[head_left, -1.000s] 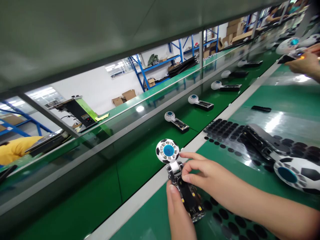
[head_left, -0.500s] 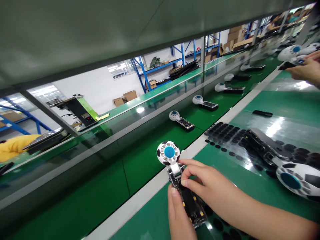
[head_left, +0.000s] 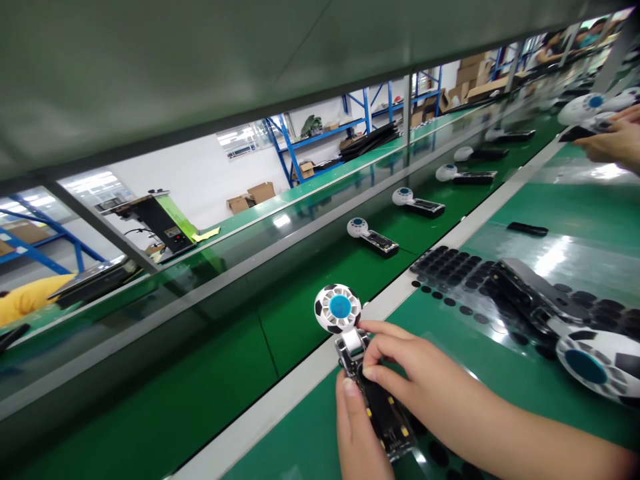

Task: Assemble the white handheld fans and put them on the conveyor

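My left hand (head_left: pixel 363 430) is wrapped round the open handle of a handheld fan (head_left: pixel 385 420), its thumb along the edge. The fan has a round soccer-ball-patterned head (head_left: pixel 338 308) with a blue centre, and a bare dark circuit board shows in the handle. Across the handle's upper end reaches my right hand (head_left: pixel 395 353), thumb and index finger pinched at a small black round pad (head_left: pixel 359 370) on the board, partly hidden by the fingertips. Its other fingers rest by the hinge. Beside my right arm lie sheets of black round pads (head_left: pixel 445 270).
A second fan (head_left: pixel 593 363) lies on the pad sheets at right. Several fans, one of them here (head_left: pixel 377 240), lie on the green conveyor belt (head_left: pixel 210 373). Beyond a black strip-like part (head_left: pixel 527 229), another person's hand (head_left: pixel 613 143) holds a fan. A grey panel (head_left: pixel 200 73) hangs overhead.
The fans on the belt have shifted slightly up and to the right. Both my hands keep nearly the same hold on the fan.
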Available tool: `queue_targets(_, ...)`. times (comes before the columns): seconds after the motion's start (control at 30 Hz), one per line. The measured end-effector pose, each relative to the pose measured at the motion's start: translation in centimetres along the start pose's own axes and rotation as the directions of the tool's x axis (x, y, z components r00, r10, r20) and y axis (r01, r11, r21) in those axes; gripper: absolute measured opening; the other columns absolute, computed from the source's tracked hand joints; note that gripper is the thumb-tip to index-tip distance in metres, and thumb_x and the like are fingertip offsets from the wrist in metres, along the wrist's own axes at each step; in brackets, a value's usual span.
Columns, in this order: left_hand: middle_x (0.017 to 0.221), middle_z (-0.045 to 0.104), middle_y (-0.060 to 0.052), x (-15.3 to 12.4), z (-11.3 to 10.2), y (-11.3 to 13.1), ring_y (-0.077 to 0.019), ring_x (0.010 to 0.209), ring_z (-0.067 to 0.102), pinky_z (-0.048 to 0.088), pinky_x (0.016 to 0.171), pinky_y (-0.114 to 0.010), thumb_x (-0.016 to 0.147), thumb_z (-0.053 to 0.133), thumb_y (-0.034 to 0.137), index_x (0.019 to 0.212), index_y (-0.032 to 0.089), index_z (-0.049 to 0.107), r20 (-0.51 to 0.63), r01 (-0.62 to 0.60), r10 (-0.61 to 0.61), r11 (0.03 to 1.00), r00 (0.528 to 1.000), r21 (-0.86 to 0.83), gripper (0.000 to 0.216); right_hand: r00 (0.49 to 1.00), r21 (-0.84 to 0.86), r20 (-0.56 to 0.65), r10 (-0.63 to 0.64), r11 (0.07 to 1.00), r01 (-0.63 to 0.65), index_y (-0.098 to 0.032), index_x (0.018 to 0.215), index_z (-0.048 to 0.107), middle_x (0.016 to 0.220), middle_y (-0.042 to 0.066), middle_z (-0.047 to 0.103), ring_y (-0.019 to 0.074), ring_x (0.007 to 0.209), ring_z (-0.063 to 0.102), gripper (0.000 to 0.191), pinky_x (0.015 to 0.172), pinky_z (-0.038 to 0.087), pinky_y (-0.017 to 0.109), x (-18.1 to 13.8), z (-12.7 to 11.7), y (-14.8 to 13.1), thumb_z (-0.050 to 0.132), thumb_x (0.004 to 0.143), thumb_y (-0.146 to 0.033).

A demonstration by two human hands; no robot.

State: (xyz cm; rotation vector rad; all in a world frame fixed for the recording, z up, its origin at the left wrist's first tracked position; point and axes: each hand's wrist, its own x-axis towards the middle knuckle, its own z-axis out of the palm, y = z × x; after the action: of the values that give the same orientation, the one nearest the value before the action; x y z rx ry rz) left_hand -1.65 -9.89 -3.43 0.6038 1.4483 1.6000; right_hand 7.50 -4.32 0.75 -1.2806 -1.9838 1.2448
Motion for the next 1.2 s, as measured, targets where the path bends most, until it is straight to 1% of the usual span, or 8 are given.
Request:
queue_targets(0.23,0.109,0.064,-0.009,0.1,0.0,-0.6,-0.0248,0.096,0.059,0.046,0.075,-0.031,0.08,0.047,0.047,0.111,0.018,0.057,-0.065,0.089,-0.086,0.995,0.994,0.044,0.044,0.983,-0.008,-0.03,-0.18,0.984,0.18,-0.023,0.069,0.052,0.123,-0.002,0.045,0.0163,0.098,0.055,0.018,0.082,0.044,0.029,0.0,0.4,0.8,0.042,0.079,-0.012)
queue_targets(0.43,0.105,0.065,-0.008,0.2,-0.1,-1.3,-0.0244,0.1,0.057,0.043,0.076,-0.03,0.08,0.042,0.051,0.109,0.018,0.056,-0.06,0.088,-0.083,0.992,0.995,0.091,0.046,0.998,0.251,-0.056,-0.017,0.968,0.031,-0.033,0.118,0.039,0.115,0.001,0.047,0.0164,0.094,0.055,0.051,0.078,0.048,0.029,0.1,0.8,0.9,0.046,0.072,-0.012)
queue_targets(0.57,0.11,0.061,-0.009,0.2,-0.5,-1.8,-0.0245,0.103,0.055,0.042,0.081,-0.029,0.073,0.054,0.044,0.113,0.019,0.05,-0.089,0.111,-0.103,0.989,0.991,0.096,0.047,1.0,0.349,0.001,0.006,0.937,-0.005,-0.032,0.118,0.038,0.114,0.0,0.048,0.0154,0.092,0.056,0.05,0.08,0.047,0.03,-0.3,0.1,0.7,0.047,0.072,-0.013)
queue_targets(0.67,0.102,0.063,-0.008,0.3,-0.8,-1.7,-0.0209,0.082,0.063,0.046,0.074,-0.03,0.071,0.058,0.038,0.12,0.022,0.038,-0.011,0.096,-0.096,0.995,0.995,0.031,0.055,0.993,0.37,0.111,-0.043,0.929,-0.002,-0.033,0.12,0.039,0.115,0.0,0.052,0.0168,0.103,0.053,0.038,0.09,0.043,0.034,-1.2,-0.8,1.1,0.04,0.083,-0.022)
queue_targets(0.87,0.072,0.062,-0.002,1.4,-1.2,1.0,-0.0123,0.049,0.057,0.044,0.047,-0.024,0.074,0.056,0.037,0.096,0.02,0.043,0.087,0.081,-0.079,0.996,0.993,-0.026,0.031,0.993,-0.123,-0.022,-0.114,0.986,0.11,-0.032,0.115,0.051,0.125,0.003,0.048,0.0219,0.116,0.044,0.03,0.1,0.036,0.04,-4.4,-3.8,4.4,0.037,0.088,-0.031)
queue_targets(1.03,0.07,0.061,0.0,6.7,-1.5,4.0,-0.0135,0.052,0.059,0.047,0.05,-0.027,0.076,0.053,0.031,0.089,0.019,0.043,-0.014,-0.08,0.084,0.981,0.996,0.18,0.02,0.885,-0.675,-0.362,-0.292,0.737,-0.033,-0.032,0.115,0.056,0.136,0.009,0.038,0.0339,0.124,0.032,0.036,0.098,0.031,0.054,-7.4,-8.9,10.0,0.048,0.08,-0.035)
queue_targets(1.1,0.076,0.062,-0.001,10.0,-1.8,4.9,-0.0137,0.061,0.061,0.048,0.057,-0.027,0.079,0.05,0.027,0.094,0.019,0.044,-0.034,-0.093,0.105,0.965,0.994,0.244,0.019,0.845,-0.735,-0.46,-0.274,0.651,-0.189,-0.028,0.124,0.05,0.14,0.015,0.03,0.0407,0.124,0.03,0.053,0.093,0.033,0.059,-8.3,-10.6,12.8,0.056,0.073,-0.042)
queue_targets(1.2,0.09,0.063,-0.005,15.0,-2.3,5.8,-0.0165,0.076,0.062,0.049,0.07,-0.035,0.083,0.049,0.025,0.102,0.015,0.049,-0.027,-0.106,0.128,0.909,0.991,0.402,0.022,0.862,-0.664,-0.477,-0.172,0.713,-0.225,-0.034,0.123,0.049,0.136,0.011,0.038,0.0355,0.104,0.055,0.058,0.079,0.05,0.047,-9.1,-11.6,15.6,0.057,0.067,-0.044)
